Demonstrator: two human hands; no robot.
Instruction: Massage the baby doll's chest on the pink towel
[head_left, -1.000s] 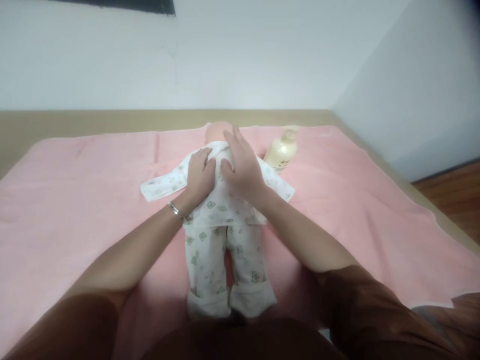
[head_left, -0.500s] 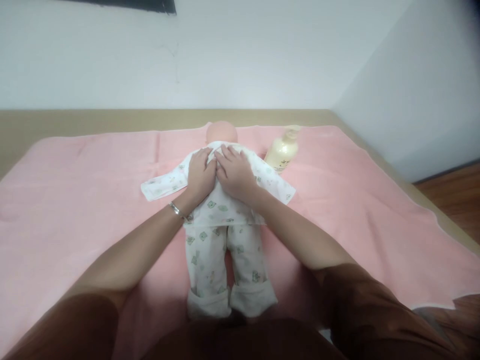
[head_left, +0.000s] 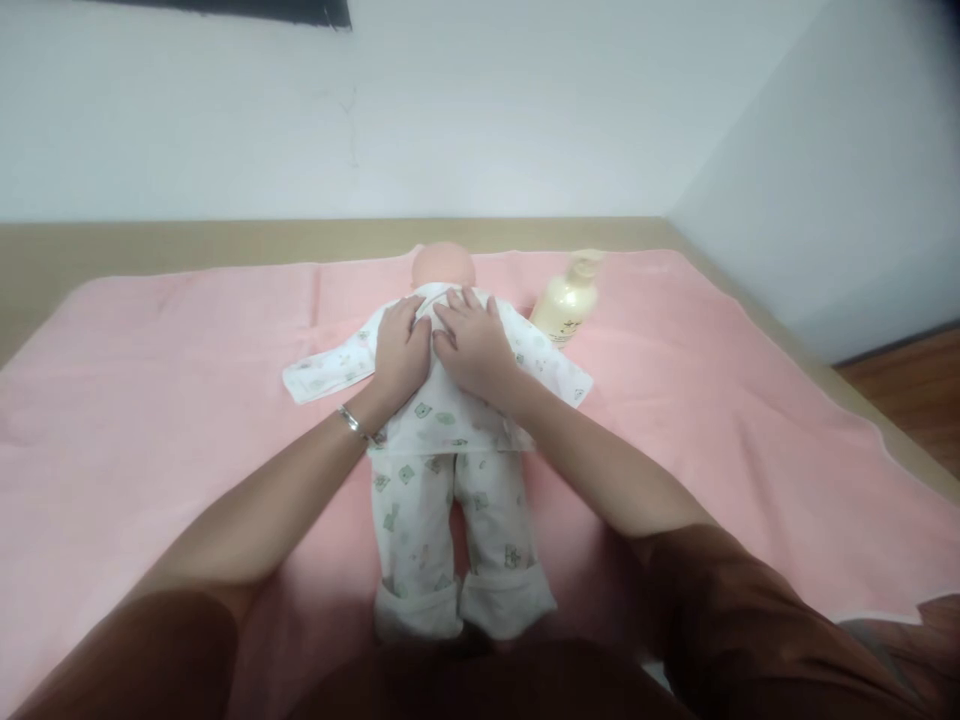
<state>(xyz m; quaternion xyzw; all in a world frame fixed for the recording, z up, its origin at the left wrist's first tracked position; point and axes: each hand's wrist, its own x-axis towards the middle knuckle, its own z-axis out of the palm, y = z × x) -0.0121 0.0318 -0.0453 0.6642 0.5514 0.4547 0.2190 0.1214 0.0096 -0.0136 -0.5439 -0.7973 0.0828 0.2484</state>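
Observation:
A baby doll [head_left: 444, 264] lies face down, its bald head toward the wall. It wears a white long-sleeved top [head_left: 442, 418] and white trousers [head_left: 491, 510] with small green prints and turned-up cuffs. My left hand [head_left: 403, 345] rests flat on the left side of the doll's upper back, a silver bracelet [head_left: 351, 422] on the wrist. On the right side of the upper back lies my right hand [head_left: 474, 345], fingers spread over the cloth. The thumbs are close together near the spine line. Neither hand grips anything.
A pink sheet [head_left: 187, 400] lies beneath the doll over a tan surface [head_left: 225, 240]. A cream pump bottle [head_left: 566, 305] stands beyond the doll's right-hand sleeve. White walls rise behind and at the right; wooden floor [head_left: 907, 390] shows at the right edge.
My right hand has shifted very slightly to the right and its fingers are spread wider. The left hand, the doll and the bottle look unchanged.

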